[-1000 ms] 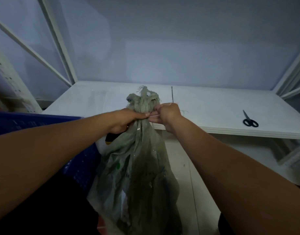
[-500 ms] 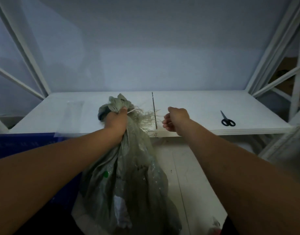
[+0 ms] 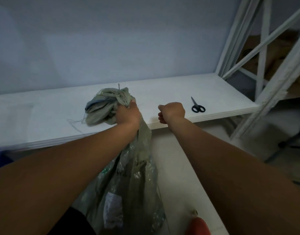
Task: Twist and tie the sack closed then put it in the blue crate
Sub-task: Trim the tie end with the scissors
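Note:
A grey-green woven sack (image 3: pixel 129 184) hangs in front of the white shelf board, its body reaching down toward the floor. My left hand (image 3: pixel 127 116) grips the gathered neck, and the bunched, frayed top (image 3: pixel 103 107) flops over to the left above the board. My right hand (image 3: pixel 172 112) hovers to the right of the sack, apart from it, fingers curled into a fist with nothing visible in it. Only a sliver of the blue crate (image 3: pixel 0 158) shows at the far left edge, below the board.
Black scissors (image 3: pixel 197 107) lie on the white shelf board (image 3: pixel 222 99) to the right of my right hand. A white metal shelving frame (image 3: pixel 264 65) rises at the right. Loose threads trail on the board left of the sack. A red object (image 3: pixel 198 226) sits at the bottom.
My right hand has let go of the sack neck and moved off to the right. My left hand keeps its grip, and the sack top has flopped leftward. The view has swung right.

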The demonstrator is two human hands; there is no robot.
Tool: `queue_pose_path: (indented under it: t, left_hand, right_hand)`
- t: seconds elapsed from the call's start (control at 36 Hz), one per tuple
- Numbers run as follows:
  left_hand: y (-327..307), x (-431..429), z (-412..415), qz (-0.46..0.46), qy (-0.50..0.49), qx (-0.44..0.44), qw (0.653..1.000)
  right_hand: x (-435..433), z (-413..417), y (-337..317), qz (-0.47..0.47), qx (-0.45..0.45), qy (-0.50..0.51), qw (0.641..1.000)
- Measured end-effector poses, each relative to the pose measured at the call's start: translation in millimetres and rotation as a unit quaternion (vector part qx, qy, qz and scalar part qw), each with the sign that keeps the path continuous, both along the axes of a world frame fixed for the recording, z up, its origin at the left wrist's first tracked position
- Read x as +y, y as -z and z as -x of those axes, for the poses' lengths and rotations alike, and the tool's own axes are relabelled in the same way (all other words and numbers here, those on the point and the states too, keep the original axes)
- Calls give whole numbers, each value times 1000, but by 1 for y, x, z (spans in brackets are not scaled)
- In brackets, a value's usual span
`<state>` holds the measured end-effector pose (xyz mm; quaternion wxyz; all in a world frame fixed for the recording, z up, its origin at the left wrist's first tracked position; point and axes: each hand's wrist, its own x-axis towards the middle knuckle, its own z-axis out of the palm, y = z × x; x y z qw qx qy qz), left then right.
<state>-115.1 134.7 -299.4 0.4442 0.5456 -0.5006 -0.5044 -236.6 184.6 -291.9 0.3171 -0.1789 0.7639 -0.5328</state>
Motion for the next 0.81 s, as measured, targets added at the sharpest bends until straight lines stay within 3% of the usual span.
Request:
queue_pose_path:
  t: [0.22, 0.39, 0.61, 0.81]
  left_hand:
    - [11, 19, 83, 18, 22, 16, 999]
    - [29, 29, 133, 13, 41, 26, 999]
    - [69, 32, 174, -18, 57, -3, 998]
    - [89, 23, 188, -6, 58, -30, 998]
  right_hand:
    - [27, 75, 15, -56, 133, 46, 988]
    - [35, 118, 40, -82, 175, 111, 975]
    - [24, 149, 71, -97, 234, 106, 962]
    - [10, 170, 87, -79, 225, 104, 965]
